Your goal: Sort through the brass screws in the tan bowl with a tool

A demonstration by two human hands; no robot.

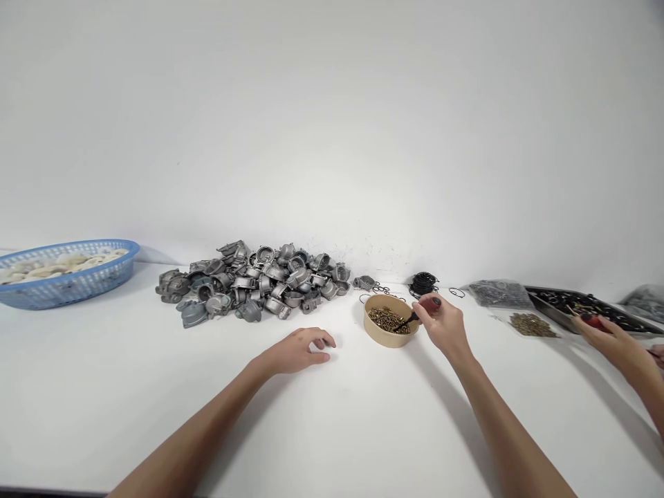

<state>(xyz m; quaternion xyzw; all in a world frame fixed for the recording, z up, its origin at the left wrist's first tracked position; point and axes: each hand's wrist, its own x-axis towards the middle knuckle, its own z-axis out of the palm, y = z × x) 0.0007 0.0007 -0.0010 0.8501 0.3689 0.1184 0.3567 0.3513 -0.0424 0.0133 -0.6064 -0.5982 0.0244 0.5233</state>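
My right hand is closed round a dark-handled tool, likely a screwdriver. Its tip dips into a tan bowl full of small brass screws. My left hand rests on the white table left of the bowl, fingers loosely curled, nothing in it. A heap of grey cast metal housings lies just beyond the left hand, near the wall.
A blue basket of whitish rings stands at far left. Black O-rings lie behind the bowl. At right are bags of small parts, a screw pile, a dark tray and another person's hand.
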